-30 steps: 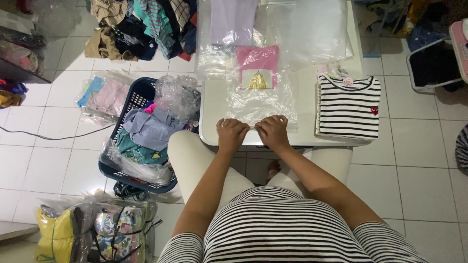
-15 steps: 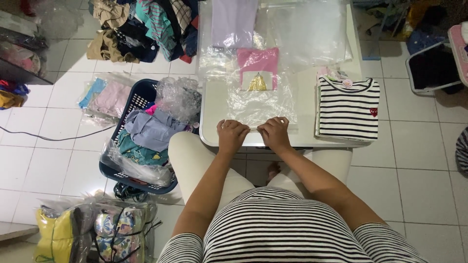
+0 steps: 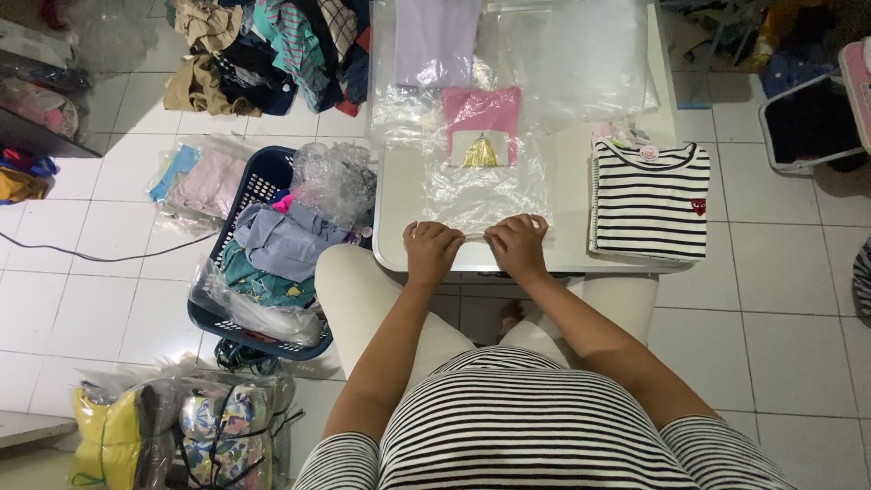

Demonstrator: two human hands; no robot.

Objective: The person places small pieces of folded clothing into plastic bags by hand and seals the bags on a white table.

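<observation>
Partly see-through, clear bag (image 3: 485, 195) edge pinched by left hand (image 3: 429, 249), right hand (image 3: 515, 243), fingers curled shut, fingertips hidden.

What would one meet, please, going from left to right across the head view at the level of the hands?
Blue laundry basket → left hand → right hand → folded striped shirt → white floor tiles.

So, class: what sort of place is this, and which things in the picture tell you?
Probably a home workspace for bagging clothes. Both hands, left hand and right hand, pinch a clear plastic bag holding a pink garment on a white table, beside a folded striped shirt and a blue basket of clothes.
</observation>
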